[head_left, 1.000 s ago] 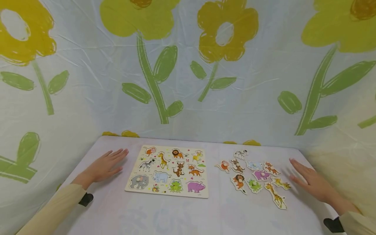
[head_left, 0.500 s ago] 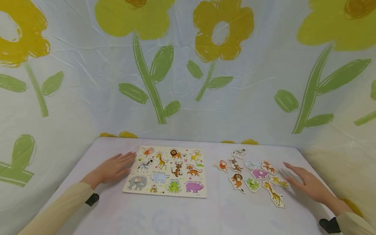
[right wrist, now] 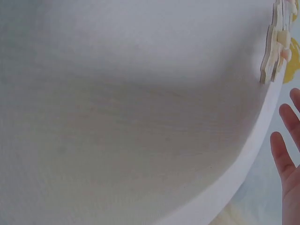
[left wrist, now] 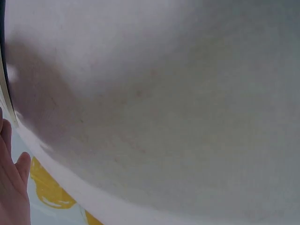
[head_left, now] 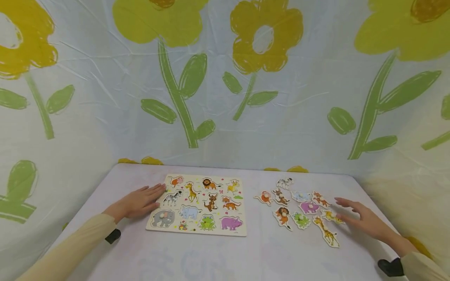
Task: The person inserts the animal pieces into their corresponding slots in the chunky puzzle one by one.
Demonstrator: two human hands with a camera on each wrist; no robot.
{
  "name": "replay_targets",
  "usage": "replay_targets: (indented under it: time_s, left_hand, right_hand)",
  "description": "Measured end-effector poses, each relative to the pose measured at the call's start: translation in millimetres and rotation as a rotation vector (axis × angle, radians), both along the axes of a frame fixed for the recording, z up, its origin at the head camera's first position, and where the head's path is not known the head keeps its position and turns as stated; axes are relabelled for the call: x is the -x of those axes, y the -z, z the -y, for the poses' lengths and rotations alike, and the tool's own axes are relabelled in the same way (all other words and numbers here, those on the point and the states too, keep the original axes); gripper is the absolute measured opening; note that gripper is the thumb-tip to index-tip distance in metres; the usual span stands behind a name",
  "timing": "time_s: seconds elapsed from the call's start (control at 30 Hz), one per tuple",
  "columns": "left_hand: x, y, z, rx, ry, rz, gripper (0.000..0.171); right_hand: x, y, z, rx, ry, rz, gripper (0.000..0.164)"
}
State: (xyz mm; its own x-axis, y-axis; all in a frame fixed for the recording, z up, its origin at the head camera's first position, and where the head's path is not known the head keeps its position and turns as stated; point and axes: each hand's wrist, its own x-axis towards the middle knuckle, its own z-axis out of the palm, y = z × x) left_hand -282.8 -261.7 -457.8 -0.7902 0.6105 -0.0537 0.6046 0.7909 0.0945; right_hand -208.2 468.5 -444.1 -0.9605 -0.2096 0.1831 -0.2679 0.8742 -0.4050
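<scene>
My left hand (head_left: pixel 140 201) lies with straight fingers at the left edge of a wooden animal puzzle board (head_left: pixel 218 228); whether it touches I cannot tell. A knobbed elephant piece (head_left: pixel 168 221) sits at the board's lower left. My right hand (head_left: pixel 367 219) hovers beside the loose pieces, fingers spread and slightly bent, holding nothing. Nearest to it are a yellow animal piece (head_left: pixel 329 216), partly behind the fingertips, and an orange tiger-like piece (head_left: pixel 320 198). The giraffe piece (head_left: pixel 327 234) lies just left of the hand. In the right wrist view, stacked piece edges (right wrist: pixel 268 56) show.
Other loose pieces lie right of the board: zebra (head_left: pixel 284 182), monkey (head_left: pixel 264 197), kangaroo (head_left: pixel 280 196), lion (head_left: pixel 282 216), frog (head_left: pixel 300 220), purple hippo (head_left: pixel 309 207) and a light blue one (head_left: pixel 300 196). A flowered curtain (head_left: pixel 299 128) hangs behind the white table (head_left: pixel 246 257).
My left hand has moved right to the board's edge. My right hand has moved left toward the loose pieces, its fingers bending a little. The view has shifted slightly.
</scene>
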Motion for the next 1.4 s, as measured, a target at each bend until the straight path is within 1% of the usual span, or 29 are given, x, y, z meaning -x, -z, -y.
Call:
replay_targets:
  time_s: [0.07, 0.13, 0.27, 0.33, 0.47, 0.6, 0.77, 0.83, 0.93, 1.07, 1.23, 1.4]
  left_hand:
    - [0.1, -1.0, -1, 0.014, -0.013, 0.017, 0.064]
    - [0.6, -1.5, -1, 0.026, -0.021, 0.026, 0.065]
    - [2.2, -1.0, -2, 0.031, -0.028, 0.035, 0.066]
    - [2.5, -0.4, -3, 0.020, -0.019, 0.035, 0.066]
    - [2.6, 0.6, -5, 0.006, -0.005, 0.049, 0.067]
    - [1.9, 0.1, -6, 0.009, 0.013, 0.039, 0.067]
    - [0.5, -0.4, -7, 0.023, 0.006, 0.045, 0.068]
    - [0.3, -0.1, -7, 0.030, -0.003, 0.056, 0.068]
    - [0.1, 0.7, -6, 0.039, -0.006, 0.054, 0.068]
    - [1.0, 3.6, -5, 0.036, -0.008, 0.049, 0.068]
    - [4.7, 8.5, -3, 0.023, -0.001, 0.034, 0.068]
    - [3.9, 6.0, -5, 0.020, 0.016, 0.016, 0.066]
  right_hand:
    - [0.4, 1.6, 0, 0.011, -0.008, -0.051, 0.053]
    - [1.0, 2.7, 0, 0.021, -0.010, -0.067, 0.051]
    - [4.0, 4.1, 2, 0.034, 0.003, -0.026, 0.049]
    - [5.5, 4.9, 3, 0.036, -0.004, -0.002, 0.048]
    - [8.2, 6.8, 4, 0.042, -0.024, -0.021, 0.046]
    - [10.4, 6.9, 3, 0.044, -0.037, -0.044, 0.047]
    - [11.2, 7.2, 2, 0.053, -0.069, -0.022, 0.050]
    - [11.1, 8.2, 2, 0.066, -0.072, -0.006, 0.051]
    - [11.4, 10.5, 2, 0.080, -0.080, 0.007, 0.051]
    - [12.4, 12.6, 2, 0.082, -0.082, 0.013, 0.048]
    - [12.4, 11.7, 5, 0.098, -0.064, 0.006, 0.044]
    - [11.0, 9.5, 9, 0.092, -0.033, 0.011, 0.040]
